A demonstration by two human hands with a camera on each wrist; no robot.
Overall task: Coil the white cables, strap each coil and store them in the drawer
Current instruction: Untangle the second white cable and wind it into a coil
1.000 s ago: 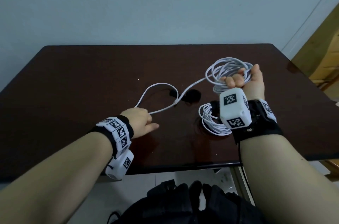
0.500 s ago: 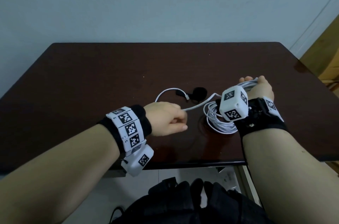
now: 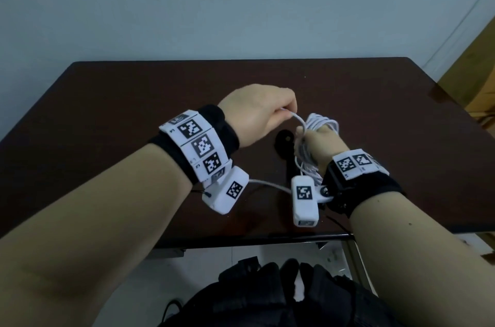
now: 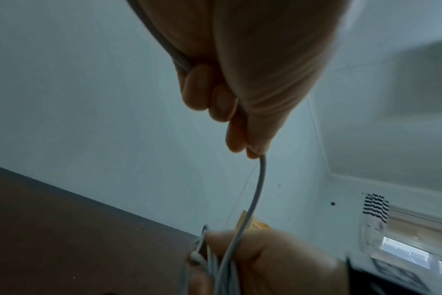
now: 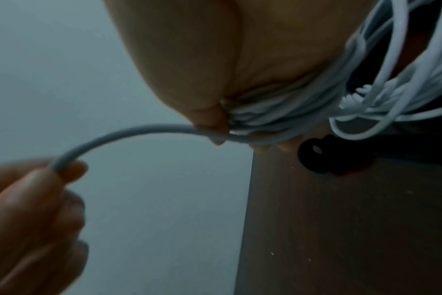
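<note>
My right hand (image 3: pixel 313 143) grips a coil of white cable (image 3: pixel 321 124) above the dark table (image 3: pixel 134 112); several loops hang below the fist toward my wrist. In the right wrist view the coil (image 5: pixel 285 111) bunches under the curled fingers. My left hand (image 3: pixel 257 112), raised just left of it, pinches the cable's free strand (image 3: pixel 298 120), which arcs over to the coil. In the left wrist view the strand (image 4: pixel 255 195) runs from my left hand (image 4: pixel 250 149) down to the right fist (image 4: pixel 260 257). A black strap (image 3: pixel 285 139) lies on the table beneath the hands.
A short grey stretch of cable (image 3: pixel 270 184) shows low between the wrists. The black strap (image 5: pixel 326 157) also shows in the right wrist view. A wooden cabinet (image 3: pixel 479 85) stands at the right. A dark bag (image 3: pixel 281 297) sits on the floor below the table's front edge.
Both hands have risen off the table and come together. The left hand drew the loose strand in and up to the coil; the slack that lay looped on the table is gone.
</note>
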